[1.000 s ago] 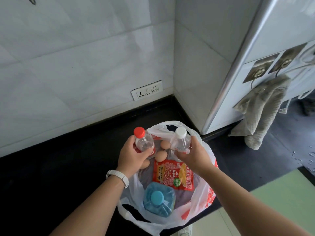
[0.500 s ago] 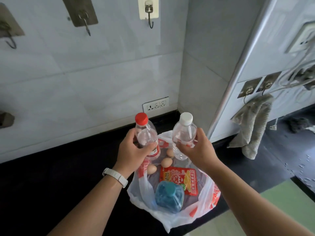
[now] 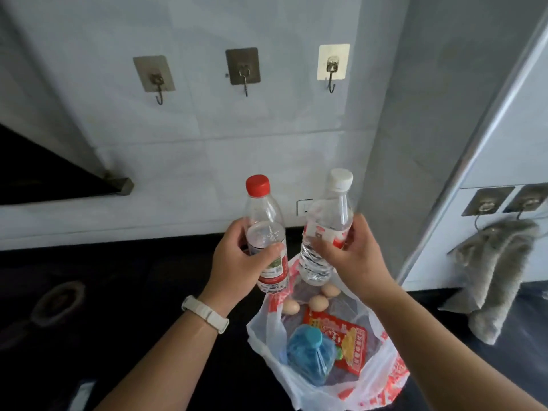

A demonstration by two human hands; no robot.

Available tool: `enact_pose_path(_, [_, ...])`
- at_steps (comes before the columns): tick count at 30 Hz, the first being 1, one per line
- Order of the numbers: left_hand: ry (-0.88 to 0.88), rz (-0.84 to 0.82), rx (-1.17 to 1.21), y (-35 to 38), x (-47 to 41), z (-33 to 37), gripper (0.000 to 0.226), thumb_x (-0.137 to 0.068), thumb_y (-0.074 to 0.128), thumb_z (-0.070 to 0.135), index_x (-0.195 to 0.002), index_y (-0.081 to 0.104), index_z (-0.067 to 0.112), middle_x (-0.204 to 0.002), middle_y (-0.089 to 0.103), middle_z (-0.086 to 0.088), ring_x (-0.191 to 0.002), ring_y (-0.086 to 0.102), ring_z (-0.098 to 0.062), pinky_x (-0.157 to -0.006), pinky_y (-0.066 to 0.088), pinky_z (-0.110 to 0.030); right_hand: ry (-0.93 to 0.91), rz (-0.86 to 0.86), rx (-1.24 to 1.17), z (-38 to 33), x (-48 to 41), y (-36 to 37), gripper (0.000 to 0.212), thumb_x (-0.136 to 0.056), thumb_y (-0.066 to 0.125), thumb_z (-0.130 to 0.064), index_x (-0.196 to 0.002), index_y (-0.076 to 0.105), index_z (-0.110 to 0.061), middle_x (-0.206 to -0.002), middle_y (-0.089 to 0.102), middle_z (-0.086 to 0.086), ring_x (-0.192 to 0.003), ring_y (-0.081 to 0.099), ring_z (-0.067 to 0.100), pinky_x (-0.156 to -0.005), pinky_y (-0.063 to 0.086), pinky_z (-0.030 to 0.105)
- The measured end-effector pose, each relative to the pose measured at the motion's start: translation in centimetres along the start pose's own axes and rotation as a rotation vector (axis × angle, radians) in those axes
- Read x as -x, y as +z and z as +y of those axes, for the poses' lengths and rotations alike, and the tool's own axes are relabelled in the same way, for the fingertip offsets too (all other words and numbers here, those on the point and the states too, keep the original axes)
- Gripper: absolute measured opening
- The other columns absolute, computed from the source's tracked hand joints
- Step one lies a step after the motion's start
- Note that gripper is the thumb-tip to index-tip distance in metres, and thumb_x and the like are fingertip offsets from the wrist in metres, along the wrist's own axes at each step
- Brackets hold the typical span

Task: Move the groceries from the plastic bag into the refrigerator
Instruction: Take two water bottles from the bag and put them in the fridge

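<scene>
My left hand (image 3: 237,264) grips a clear water bottle with a red cap (image 3: 264,221), held upright above the counter. Beside it my right hand (image 3: 350,256) grips a second clear bottle with a white cap (image 3: 329,215). Both bottles are lifted clear of the white plastic bag (image 3: 376,381), which sits open on the black counter below. Inside the bag lie three eggs (image 3: 318,302), a red snack packet (image 3: 341,336) and a blue-capped bottle (image 3: 308,354). The white refrigerator (image 3: 504,143) stands to the right.
A black countertop (image 3: 103,321) runs along the white tiled wall, which carries three stick-on hooks (image 3: 243,69) and a socket (image 3: 302,206). A grey towel (image 3: 498,274) hangs from hooks on the refrigerator's side. A dark range hood (image 3: 44,173) juts in at the left.
Both hands have lifted the two bottles up out of the bag. The view has tilted upward, showing the wall hooks and range hood.
</scene>
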State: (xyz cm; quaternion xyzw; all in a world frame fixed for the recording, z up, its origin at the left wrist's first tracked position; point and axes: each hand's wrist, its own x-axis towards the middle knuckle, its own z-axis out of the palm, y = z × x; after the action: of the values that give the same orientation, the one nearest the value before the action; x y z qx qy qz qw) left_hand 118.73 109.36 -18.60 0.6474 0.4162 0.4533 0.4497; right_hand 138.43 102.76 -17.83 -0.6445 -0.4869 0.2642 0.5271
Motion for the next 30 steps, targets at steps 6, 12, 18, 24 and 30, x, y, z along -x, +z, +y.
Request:
enact_pose_path(6, [-0.074, 0.190, -0.018, -0.8, 3.6, 1.2, 0.036, -0.076, 0.083, 0.017, -0.106, 0.064, 0.023, -0.100, 0.073, 0.004, -0.095, 0.071, -0.012, -0.083, 0.058, -0.036, -0.042, -0.203, -0.050, -0.6, -0.1, 0.5, 0.055, -0.074, 0.080, -0.042, -0.118, 0.049, -0.030, -0.101, 0.066, -0.011, -0.090, 0.066, 0.003, -0.076, 0.054, 0.025])
enact_pose_path(12, [-0.169, 0.415, -0.093, -1.5, 8.8, 1.7, 0.035, -0.077, 0.081, 0.013, -0.105, 0.063, 0.023, -0.101, 0.071, 0.002, -0.093, 0.070, -0.010, -0.077, 0.055, -0.026, -0.015, -0.459, -0.114, -0.4, 1.4, 2.8, 0.053, -0.076, 0.081, -0.038, -0.118, 0.049, -0.034, -0.102, 0.066, -0.014, -0.091, 0.065, 0.000, -0.076, 0.053, 0.022])
enact_pose_path(18, [-0.263, 0.623, -0.181, -3.2, 15.1, 1.6, 0.034, -0.076, 0.082, 0.013, -0.100, 0.062, 0.027, -0.094, 0.071, 0.009, -0.090, 0.069, -0.009, -0.077, 0.054, -0.028, -0.052, -0.696, -0.186, -1.0, 4.0, 6.6, 0.052, -0.076, 0.082, -0.033, -0.116, 0.050, -0.034, -0.101, 0.067, -0.015, -0.090, 0.065, -0.007, -0.069, 0.051, 0.013])
enact_pose_path(24, [-0.341, 0.858, -0.260, -6.0, 21.0, 2.3, 0.038, -0.072, 0.083, 0.019, -0.101, 0.060, 0.027, -0.091, 0.070, 0.010, -0.083, 0.068, -0.004, -0.071, 0.051, -0.021, -0.115, -0.891, -0.168, -3.0, 7.8, 10.8, 0.059, -0.077, 0.082, -0.031, -0.125, 0.049, -0.030, -0.110, 0.065, -0.013, -0.100, 0.065, 0.003, -0.086, 0.055, 0.026])
enact_pose_path(30, [-0.371, 0.990, -0.262, -9.2, 26.3, 2.9, 0.039, -0.074, 0.082, 0.020, -0.106, 0.061, 0.025, -0.098, 0.071, 0.006, -0.092, 0.068, -0.013, -0.079, 0.056, -0.030, -0.178, -1.011, -0.151, -5.3, 11.8, 14.6, 0.054, -0.077, 0.082, -0.030, -0.121, 0.050, -0.032, -0.105, 0.066, -0.012, -0.092, 0.064, -0.004, -0.071, 0.052, 0.015])
